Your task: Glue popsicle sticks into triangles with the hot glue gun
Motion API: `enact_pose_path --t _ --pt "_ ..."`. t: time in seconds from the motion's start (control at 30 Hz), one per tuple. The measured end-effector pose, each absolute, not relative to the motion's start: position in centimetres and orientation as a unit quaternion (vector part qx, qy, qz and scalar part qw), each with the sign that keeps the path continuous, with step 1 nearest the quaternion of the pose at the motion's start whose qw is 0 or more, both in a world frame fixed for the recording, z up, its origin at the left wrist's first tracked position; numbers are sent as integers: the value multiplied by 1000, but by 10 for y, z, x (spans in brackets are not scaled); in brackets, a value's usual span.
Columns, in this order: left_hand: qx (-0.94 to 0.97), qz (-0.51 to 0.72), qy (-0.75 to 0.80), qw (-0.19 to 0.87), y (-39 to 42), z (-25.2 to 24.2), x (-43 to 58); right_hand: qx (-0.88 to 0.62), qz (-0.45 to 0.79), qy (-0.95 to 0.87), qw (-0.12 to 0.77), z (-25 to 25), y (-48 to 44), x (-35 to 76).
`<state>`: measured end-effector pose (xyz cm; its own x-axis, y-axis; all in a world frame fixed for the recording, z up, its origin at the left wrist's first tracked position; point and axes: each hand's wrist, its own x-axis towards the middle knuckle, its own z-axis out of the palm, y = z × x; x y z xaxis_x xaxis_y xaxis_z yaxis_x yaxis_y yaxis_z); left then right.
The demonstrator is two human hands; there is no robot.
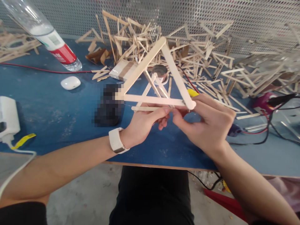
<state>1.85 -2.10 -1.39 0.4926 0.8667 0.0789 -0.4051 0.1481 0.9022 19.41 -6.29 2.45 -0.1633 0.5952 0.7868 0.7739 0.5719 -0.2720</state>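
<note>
Above the blue table, both hands hold a frame of popsicle sticks (147, 99). Its large front triangle points upward, and a smaller triangle shows behind it, joined by a slanting stick. My left hand (146, 122), with a white band on the wrist, pinches the lower edge, thumb along a stick and fingertips curled underneath. At the lower right corner my right hand (206, 122) grips the frame between thumb and fingers. The two thumb tips almost meet near the middle of the base. My fingers partly hide the lower rear sticks.
A heap of loose and joined popsicle sticks (199, 56) lies along the perforated metal screen (77, 15). To the left are a water bottle (58, 47), a white earbud case (70, 82) and a white charger (9, 115). A pixelated dark object (107, 107) and cables lie on the table (77, 122).
</note>
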Motion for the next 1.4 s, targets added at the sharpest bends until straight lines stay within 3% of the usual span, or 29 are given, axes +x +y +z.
enact_pose_path --t 0.73,1.4 --pt "491 400 260 729 -23 -13 19 -448 -95 -748 481 22 -61 194" --pt "517 473 255 666 -21 -13 20 -493 -69 -736 458 16 -60 197"
